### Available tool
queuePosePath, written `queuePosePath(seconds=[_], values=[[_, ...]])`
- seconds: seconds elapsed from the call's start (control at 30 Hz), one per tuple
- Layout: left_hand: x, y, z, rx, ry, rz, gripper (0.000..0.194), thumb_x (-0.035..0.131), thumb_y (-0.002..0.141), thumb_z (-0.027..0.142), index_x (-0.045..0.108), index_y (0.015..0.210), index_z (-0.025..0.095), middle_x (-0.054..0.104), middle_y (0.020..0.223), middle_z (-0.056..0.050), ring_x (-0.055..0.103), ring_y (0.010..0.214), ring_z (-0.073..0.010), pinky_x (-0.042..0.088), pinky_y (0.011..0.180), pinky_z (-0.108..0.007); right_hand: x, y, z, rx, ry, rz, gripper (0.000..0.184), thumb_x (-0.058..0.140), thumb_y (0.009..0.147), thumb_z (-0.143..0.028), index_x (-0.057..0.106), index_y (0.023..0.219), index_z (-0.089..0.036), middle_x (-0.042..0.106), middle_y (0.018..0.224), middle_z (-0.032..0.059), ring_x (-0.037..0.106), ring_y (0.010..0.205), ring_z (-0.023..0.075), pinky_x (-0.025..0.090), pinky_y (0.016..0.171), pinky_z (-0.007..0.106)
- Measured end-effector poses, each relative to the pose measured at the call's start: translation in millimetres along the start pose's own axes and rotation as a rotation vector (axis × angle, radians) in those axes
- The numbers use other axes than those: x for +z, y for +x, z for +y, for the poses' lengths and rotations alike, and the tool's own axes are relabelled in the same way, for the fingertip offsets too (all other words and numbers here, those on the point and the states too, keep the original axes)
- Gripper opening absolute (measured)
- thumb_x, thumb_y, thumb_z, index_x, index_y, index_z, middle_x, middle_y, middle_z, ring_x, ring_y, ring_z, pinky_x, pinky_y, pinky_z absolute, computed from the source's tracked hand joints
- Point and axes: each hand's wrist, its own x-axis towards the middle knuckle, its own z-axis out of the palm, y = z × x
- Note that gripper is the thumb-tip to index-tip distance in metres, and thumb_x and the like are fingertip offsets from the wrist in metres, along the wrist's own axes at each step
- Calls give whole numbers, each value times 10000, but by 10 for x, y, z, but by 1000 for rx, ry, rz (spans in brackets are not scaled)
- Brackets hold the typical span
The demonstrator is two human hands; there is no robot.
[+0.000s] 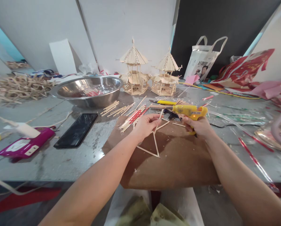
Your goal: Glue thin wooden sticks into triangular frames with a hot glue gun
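My right hand [200, 127] is wrapped round the grip of a yellow hot glue gun [187, 110], whose nozzle points left. My left hand [146, 124] pinches a thin wooden stick frame [154, 142] that lies on a brown cardboard sheet [178, 163]. The frame forms a pointed shape of joined sticks, with its tip toward me. The gun's nozzle is just above the frame's far end, close to my left fingers.
Loose sticks [131, 114] lie beyond the cardboard. A steel bowl [88, 91], a black phone [76, 129], a magenta packet [25, 145] and two stick pagoda models [134, 73] [166, 77] stand around. A white bag [203, 59] and red wrapping [244, 70] fill the right.
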Motion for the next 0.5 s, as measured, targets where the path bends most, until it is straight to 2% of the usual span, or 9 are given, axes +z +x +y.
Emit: queuePosePath(seconds=[0.13, 0.27, 0.43, 0.5], values=[[-1, -8, 42, -44, -73, 18, 249, 578, 644, 228, 594, 876, 139, 505, 545, 43, 424, 437, -40, 383, 465, -188, -67, 76, 14, 3, -45, 175, 356, 646, 541, -465, 482, 630, -161, 451, 404, -66, 355, 288, 33, 327, 298, 173], [-23, -11, 62, -76, -176, 32, 219, 579, 645, 212, 578, 847, 129, 526, 559, 33, 449, 443, -43, 404, 472, -193, -202, 170, 12, 107, 39, 319, 328, 569, 621, -486, 441, 703, -196, 430, 365, -79, 424, 297, 74, 385, 327, 196], [-54, -2, 52, -116, -263, 40, 231, 607, 625, 241, 581, 830, 138, 544, 589, 23, 472, 460, -50, 409, 466, -199, -307, 221, 5, 232, 132, 354, 174, 511, 665, -328, 437, 738, -188, 537, 476, -29, 491, 359, 104, 434, 384, 242], [-58, 2, 49, -120, -276, 37, 236, 611, 622, 243, 585, 832, 140, 542, 590, 23, 477, 467, -53, 412, 467, -203, -333, 241, 33, 258, 21, 345, 156, 469, 680, -333, 445, 725, -185, 528, 467, -18, 505, 384, 126, 439, 412, 272]])
